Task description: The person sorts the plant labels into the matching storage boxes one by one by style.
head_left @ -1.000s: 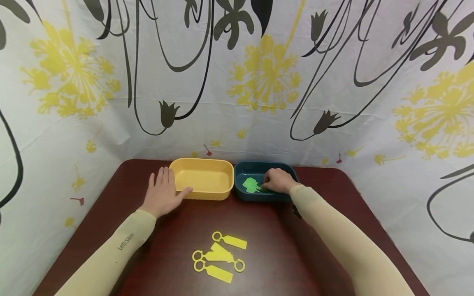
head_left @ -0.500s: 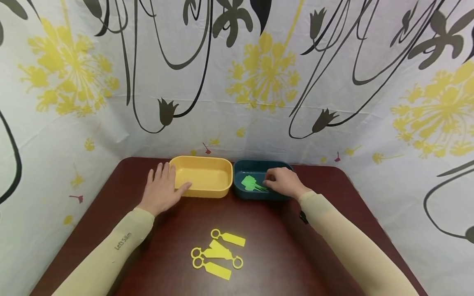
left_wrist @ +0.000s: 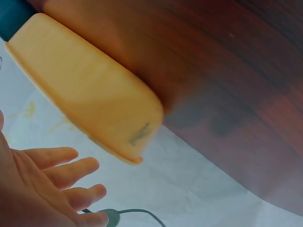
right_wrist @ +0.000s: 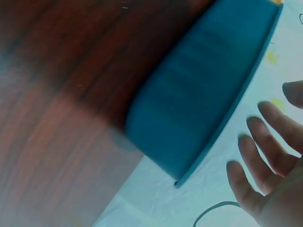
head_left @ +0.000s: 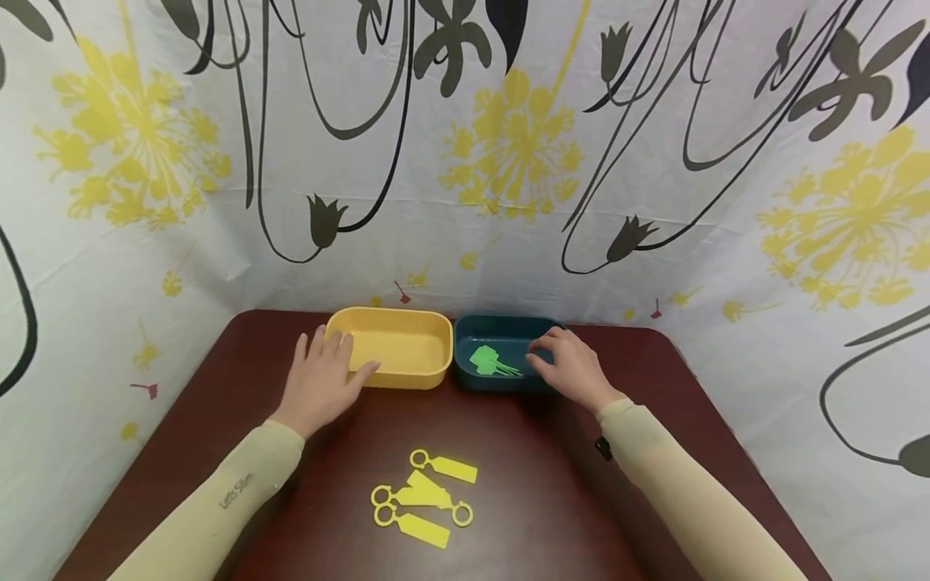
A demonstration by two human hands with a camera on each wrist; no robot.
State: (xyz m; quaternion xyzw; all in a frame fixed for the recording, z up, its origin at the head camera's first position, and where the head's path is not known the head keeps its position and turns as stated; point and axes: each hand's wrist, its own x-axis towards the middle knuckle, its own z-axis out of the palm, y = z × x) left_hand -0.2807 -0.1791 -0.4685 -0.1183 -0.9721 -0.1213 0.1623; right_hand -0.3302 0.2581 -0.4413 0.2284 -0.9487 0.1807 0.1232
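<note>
My left hand (head_left: 323, 383) hovers at the left end of the yellow bin (head_left: 388, 380), fingers spread and holding nothing. In the left wrist view those fingers (left_wrist: 71, 172) look apart from the yellow bin's rim. My right hand (head_left: 570, 367) is over the right end of the dark blue bin (head_left: 501, 386), with loosely bent fingers (right_wrist: 267, 146) and nothing between them. Inside the blue bin, at its left side, lies a cluster of flat green pieces (head_left: 485, 359) with thin strips. Several yellow ring-ended tags (head_left: 423, 528) lie on the table nearer me, some overlapping.
Both bins stand side by side at the back of the dark red-brown table (head_left: 349, 452). Behind and beside it hangs a white patterned cloth (head_left: 407, 242). A small black object (head_left: 603, 448) shows beneath my right sleeve.
My right hand has drawn back to the right from the green pieces, and its fingers have loosened. My left fingers have shifted slightly rightward over the yellow bin's rim.
</note>
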